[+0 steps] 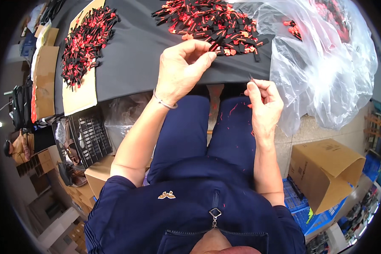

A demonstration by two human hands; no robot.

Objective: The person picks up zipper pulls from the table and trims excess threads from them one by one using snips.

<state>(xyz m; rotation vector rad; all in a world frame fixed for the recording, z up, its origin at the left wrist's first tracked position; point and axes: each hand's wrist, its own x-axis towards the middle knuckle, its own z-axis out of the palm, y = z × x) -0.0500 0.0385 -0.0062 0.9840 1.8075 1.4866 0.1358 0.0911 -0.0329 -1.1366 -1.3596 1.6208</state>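
Note:
My left hand [178, 70] is closed in a pinch on a small black strip [216, 44] with a bit of red-orange, over the near edge of a big pile of similar black and red-orange pieces [207, 23]. A ring-shaped bracelet [163, 101] circles that wrist. Lower and to the right, my right hand [264, 101] is also closed, thumb against fingers, just off the table edge above my right thigh. Something thin and pointed pokes up from its fingertips, too small to make out. Red thread scraps [233, 109] lie on my dark trousers.
Another pile of black and red pieces [86, 46] rests on a cardboard sheet [81, 99] at the table's left. Clear plastic bags [317, 80] drape over the right end of the dark-covered table [135, 55]. An open cardboard box [321, 169] stands on a blue crate [302, 213] at right.

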